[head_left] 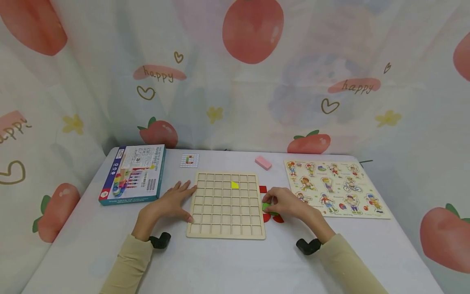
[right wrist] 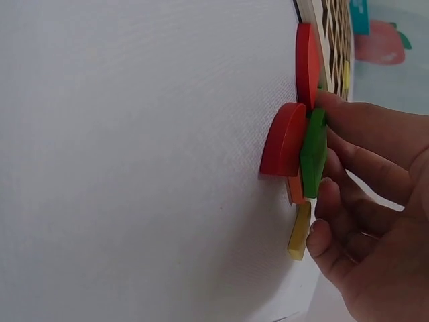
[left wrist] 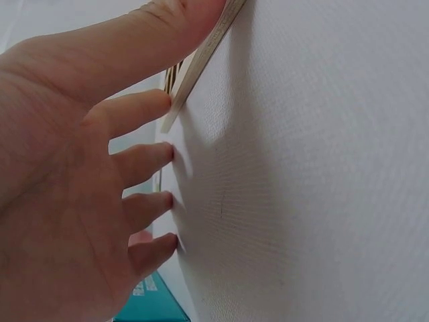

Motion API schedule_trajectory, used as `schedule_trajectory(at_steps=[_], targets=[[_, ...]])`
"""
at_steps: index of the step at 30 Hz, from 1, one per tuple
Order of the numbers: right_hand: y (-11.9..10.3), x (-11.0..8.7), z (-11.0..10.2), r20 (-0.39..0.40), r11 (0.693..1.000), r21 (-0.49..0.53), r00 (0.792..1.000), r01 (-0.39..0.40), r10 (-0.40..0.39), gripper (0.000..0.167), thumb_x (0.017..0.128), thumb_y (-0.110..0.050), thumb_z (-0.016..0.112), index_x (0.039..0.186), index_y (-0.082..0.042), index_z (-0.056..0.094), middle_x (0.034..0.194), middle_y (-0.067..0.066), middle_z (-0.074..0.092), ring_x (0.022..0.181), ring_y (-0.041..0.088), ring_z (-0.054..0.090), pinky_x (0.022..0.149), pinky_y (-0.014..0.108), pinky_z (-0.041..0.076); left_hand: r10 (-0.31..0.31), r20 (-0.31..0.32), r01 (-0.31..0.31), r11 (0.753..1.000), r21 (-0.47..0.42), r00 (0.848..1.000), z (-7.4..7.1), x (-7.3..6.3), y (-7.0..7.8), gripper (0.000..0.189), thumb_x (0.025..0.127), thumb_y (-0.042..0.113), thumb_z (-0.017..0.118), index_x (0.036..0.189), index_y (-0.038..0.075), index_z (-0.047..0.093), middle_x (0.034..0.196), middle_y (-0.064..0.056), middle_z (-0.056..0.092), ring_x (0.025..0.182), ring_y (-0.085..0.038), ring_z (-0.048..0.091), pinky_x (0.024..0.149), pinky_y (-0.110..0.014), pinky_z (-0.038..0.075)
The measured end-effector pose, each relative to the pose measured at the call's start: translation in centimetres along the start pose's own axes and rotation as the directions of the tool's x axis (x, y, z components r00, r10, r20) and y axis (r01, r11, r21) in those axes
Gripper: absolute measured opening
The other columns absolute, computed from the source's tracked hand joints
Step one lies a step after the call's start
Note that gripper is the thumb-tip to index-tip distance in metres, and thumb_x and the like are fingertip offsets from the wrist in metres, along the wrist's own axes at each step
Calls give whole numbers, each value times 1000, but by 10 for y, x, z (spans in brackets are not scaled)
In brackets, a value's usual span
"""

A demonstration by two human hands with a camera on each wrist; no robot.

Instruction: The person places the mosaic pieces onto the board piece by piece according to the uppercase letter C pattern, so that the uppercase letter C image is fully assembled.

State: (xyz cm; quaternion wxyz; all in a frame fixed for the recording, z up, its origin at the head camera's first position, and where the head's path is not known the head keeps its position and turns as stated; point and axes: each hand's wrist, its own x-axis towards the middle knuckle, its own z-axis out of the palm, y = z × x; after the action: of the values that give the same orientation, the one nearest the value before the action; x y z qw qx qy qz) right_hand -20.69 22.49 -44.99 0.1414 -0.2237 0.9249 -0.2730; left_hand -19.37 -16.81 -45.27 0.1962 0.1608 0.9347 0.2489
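A wooden grid board (head_left: 225, 233) lies flat on the white table. One yellow piece with a rounded corner (head_left: 235, 185) sits in a cell of its upper part. My left hand (head_left: 167, 207) has its fingers spread, with thumb and index finger touching the board's left edge. Just off the right edge, my right hand (head_left: 284, 203) pinches a green block (right wrist: 314, 154) between thumb and curled fingers. Beside and under it are red pieces (right wrist: 284, 141), an orange piece (right wrist: 295, 190) and a yellow piece (right wrist: 299, 231), partly covered by the hand in the head view.
A boxed game (head_left: 143, 163) lies at the back left. Behind the board are a small pattern card (head_left: 189, 160) and a pink block (head_left: 263, 162). On the right lies a wooden picture puzzle (head_left: 335, 185), close to my right wrist. A printed cloth (head_left: 235, 102) hangs behind the table.
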Motion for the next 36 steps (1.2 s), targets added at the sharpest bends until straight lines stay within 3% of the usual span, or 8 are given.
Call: schedule_trajectory(at_steps=[7, 15, 25, 36], targets=[[-1, 1, -1, 6, 1000, 16, 1000, -16, 16, 20, 86, -14, 83, 99, -9, 70, 85, -1, 62, 77, 13, 52, 65, 22, 45, -1, 1, 1, 1000, -9, 1000, 0, -1, 1, 107, 73, 32, 93, 161, 9, 35, 171, -20, 17, 158, -47, 3, 127, -64, 7], [2, 2, -3, -37, 998, 58, 999, 30, -28, 10, 91, -11, 78, 96, -10, 69, 82, -3, 64, 76, 12, 56, 67, 21, 50, 1, 5, -1, 1000, -15, 1000, -1, -2, 2, 107, 73, 32, 93, 161, 9, 36, 171, -20, 17, 158, -47, 2, 127, -64, 8], [-2, 10, -4, -74, 985, 159, 994, -61, 74, 12, 97, -17, 71, 109, -15, 72, 96, 0, 68, 88, 19, 59, 74, 27, 54, -3, 7, 3, 1000, -18, 1000, -1, -4, 3, 105, 75, 32, 92, 161, 10, 35, 171, -19, 16, 158, -46, 2, 127, -64, 8], [-14, 35, 2, -123, 979, 201, 992, 13, 12, 16, 98, -13, 69, 113, -13, 75, 104, 1, 73, 95, 18, 66, 93, 37, 58, -7, 7, 7, 1000, -12, 1000, 0, -1, -1, 106, 75, 35, 92, 161, 12, 35, 172, -18, 16, 159, -45, 2, 127, -65, 9]])
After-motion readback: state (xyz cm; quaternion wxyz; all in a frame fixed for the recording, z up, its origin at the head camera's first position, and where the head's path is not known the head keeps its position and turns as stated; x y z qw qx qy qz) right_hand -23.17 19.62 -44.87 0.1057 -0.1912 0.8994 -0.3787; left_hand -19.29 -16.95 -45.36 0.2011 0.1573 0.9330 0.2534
